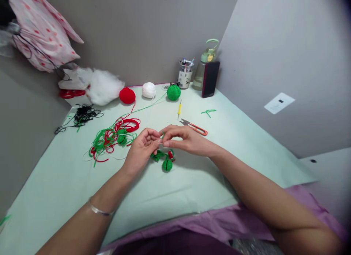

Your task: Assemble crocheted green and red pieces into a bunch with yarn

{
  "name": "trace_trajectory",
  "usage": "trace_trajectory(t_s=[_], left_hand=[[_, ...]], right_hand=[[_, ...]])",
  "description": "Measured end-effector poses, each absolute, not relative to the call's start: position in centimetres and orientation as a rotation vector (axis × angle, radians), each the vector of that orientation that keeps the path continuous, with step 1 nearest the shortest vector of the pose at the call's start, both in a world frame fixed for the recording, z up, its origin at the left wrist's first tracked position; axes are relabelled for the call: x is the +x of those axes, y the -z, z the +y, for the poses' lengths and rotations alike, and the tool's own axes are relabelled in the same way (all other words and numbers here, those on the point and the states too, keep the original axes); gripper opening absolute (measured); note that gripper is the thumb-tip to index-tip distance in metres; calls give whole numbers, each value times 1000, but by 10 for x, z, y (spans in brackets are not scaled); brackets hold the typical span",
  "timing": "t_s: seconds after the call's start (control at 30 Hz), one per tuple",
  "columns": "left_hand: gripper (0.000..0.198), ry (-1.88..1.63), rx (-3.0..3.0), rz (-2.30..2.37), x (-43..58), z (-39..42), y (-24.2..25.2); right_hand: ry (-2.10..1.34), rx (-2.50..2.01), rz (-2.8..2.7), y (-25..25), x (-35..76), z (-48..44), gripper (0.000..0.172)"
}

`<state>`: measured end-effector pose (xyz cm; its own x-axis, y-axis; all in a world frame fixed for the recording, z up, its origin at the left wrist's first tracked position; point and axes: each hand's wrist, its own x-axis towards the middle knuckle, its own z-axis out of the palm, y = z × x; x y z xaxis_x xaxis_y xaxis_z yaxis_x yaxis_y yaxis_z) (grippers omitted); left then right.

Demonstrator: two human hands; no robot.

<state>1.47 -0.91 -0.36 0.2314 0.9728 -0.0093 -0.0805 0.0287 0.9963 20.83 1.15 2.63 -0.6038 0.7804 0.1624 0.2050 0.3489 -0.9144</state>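
Observation:
My left hand (143, 145) is closed in a pinch, with a green crocheted piece (157, 156) hanging just under its fingers. My right hand (184, 139) meets it from the right, thumb and fingers pressed together around a bit of green yarn (163, 133). A thin pale sliver shows between the two sets of fingertips, too small to name. Below the hands dangles or rests a small green crocheted ball (167, 165) with a dark line across it. Beside that ball is a red-and-white crocheted bit (171, 155).
Thread snips (194, 127) and a yellow-handled crochet hook (179, 109) lie beyond my hands. Tangled yarn (105, 139) spreads on the left, near black yarn (85, 115). Along the wall stand red (127, 95), white (148, 90) and green yarn balls (173, 93), stuffing (105, 87), a pen cup (185, 77) and a phone (210, 79).

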Motion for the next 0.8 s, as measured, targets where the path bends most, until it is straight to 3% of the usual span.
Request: trace_trajectory(t_s=[0.3,0.47,0.67,0.8], left_hand=[[24,-1400,1179,1137,-11,11,-8],[20,-1293,1320,1173,-10,8,-11],[11,-1042,1565,1112,9,-10,-10],[11,-1083,1549,1078,10,-13,-9]], right_hand=[[-1163,-1059,-1890,-29,226,26,16],[-1065,-1024,-1656,-29,231,32,18],[-1232,-830,-1828,-35,218,16,18],[-1497,-839,-1926,-32,213,10,22]])
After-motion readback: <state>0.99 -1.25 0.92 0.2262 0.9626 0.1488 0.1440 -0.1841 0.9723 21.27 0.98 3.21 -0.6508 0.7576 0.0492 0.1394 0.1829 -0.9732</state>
